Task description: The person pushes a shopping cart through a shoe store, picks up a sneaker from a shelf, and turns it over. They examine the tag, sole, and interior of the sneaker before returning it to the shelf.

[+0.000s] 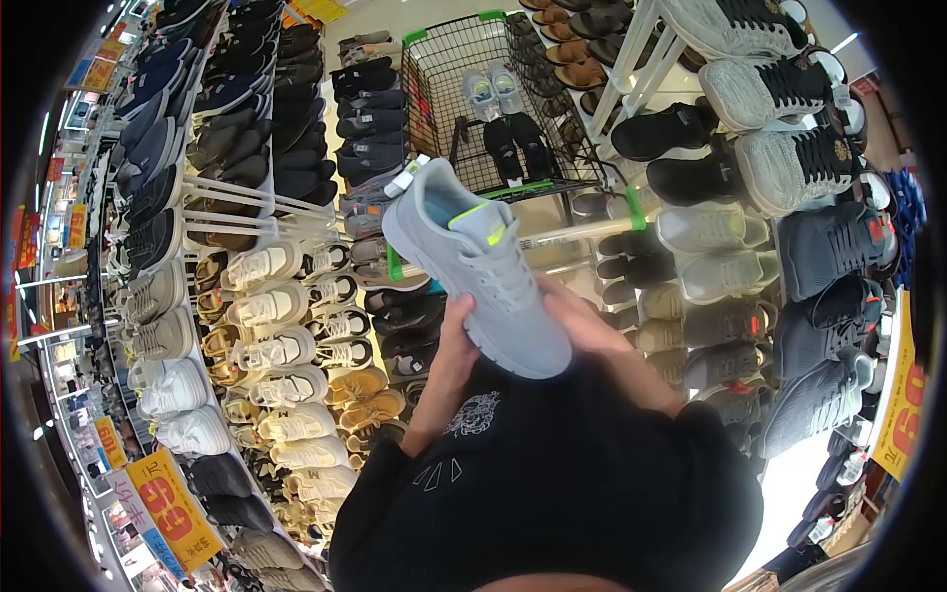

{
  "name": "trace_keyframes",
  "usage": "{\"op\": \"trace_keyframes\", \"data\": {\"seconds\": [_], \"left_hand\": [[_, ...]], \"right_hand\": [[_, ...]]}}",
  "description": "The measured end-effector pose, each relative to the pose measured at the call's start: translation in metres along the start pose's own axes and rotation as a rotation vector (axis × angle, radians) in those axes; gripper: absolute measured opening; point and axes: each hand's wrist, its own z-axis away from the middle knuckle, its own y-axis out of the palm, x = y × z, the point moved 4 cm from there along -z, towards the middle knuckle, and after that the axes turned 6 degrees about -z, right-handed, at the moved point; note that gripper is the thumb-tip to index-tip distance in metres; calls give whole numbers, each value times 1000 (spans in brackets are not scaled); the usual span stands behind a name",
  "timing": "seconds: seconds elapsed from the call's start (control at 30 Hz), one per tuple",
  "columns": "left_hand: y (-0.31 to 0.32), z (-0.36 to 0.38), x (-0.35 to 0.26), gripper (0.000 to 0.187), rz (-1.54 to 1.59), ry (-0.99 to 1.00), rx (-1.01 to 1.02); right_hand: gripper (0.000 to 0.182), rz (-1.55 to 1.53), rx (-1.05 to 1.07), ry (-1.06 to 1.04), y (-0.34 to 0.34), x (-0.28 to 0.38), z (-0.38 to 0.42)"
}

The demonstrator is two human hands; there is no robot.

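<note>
A light grey sneaker (pixel 503 286) with a bright yellow-green tongue label is held up in front of my chest, its toe toward me and its heel away. My left hand (pixel 456 331) grips its left side near the sole, fingers partly hidden beneath. On the opposite side, my right hand (pixel 584 318) is closed around the forefoot, with most of its fingers behind the shoe. A small white tag (pixel 406 176) sticks out by the heel. Beyond the sneaker, a pair of grey shoes with yellow-green accents (pixel 493 91) and a pair of black shoes (pixel 517 145) lie in a shopping cart (pixel 434 74).
The cart's pale handle (pixel 572 235) with green ends crosses just past the sneaker. Racks of shoes stand close on both sides, with cream sneakers (pixel 266 308) on the left and black-laced grey sneakers (pixel 797 170) on the right. Orange price signs (pixel 170 508) hang at the edges.
</note>
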Motion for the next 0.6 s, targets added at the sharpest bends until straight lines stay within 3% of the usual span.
{"op": "trace_keyframes", "data": {"seconds": [0.07, 0.17, 0.2, 0.27, 0.33, 0.43, 0.6], "left_hand": [[-4, 0, 0, 76, 68, -25, -47], [0, 3, -13, 74, 17, -15, -138], [2, 4, -13, 73, 36, -17, -140], [4, 3, -11, 72, 55, -23, -144], [5, -1, -11, 75, -254, 71, -128], [1, 4, -2, 81, -526, 155, -126], [-11, 4, 0, 86, -334, 222, -156]], "right_hand": [[67, 297, 46, -73, 6, 8, -1], [67, 363, 6, -188, 14, 14, -3], [77, 397, 9, -206, 13, 15, -4], [82, 348, -25, -206, 17, 16, -2], [87, 298, -61, -205, 22, 16, -3], [97, 472, -101, -276, 27, 21, -8], [101, 309, -215, -230, 25, 24, -7]]}}
